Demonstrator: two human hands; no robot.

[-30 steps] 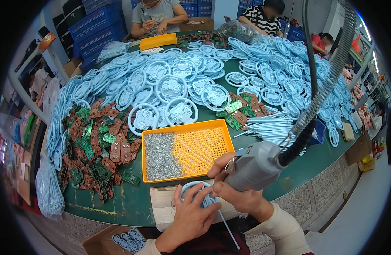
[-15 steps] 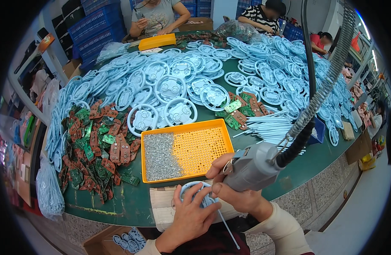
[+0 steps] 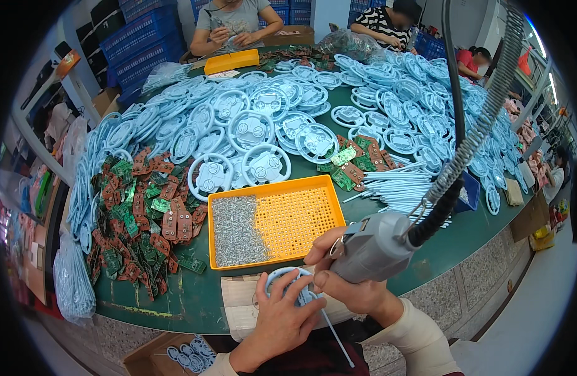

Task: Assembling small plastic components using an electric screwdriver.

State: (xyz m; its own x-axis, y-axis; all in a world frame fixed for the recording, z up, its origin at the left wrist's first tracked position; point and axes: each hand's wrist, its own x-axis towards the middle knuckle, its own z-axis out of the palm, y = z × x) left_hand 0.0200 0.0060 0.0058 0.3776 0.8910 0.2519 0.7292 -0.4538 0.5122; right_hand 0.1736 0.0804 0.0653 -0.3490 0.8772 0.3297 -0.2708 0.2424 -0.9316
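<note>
Toy wheel under left hand (right hand gripping screwdriver)

Clear plastic bag at table's left edge, another far left, open cardboard box below table

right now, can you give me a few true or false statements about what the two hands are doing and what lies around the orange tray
1. The right hand grips a grey power screwdriver. True.
2. The left hand rests on a pale blue wheel-shaped part. True.
3. The orange tray is empty. False: a heap of small screws fills its left side.
4. The green and brown circuit boards lie right of the tray. False: the large pile lies to its left.
5. The screwdriver hangs from a coiled cable. True.
</note>
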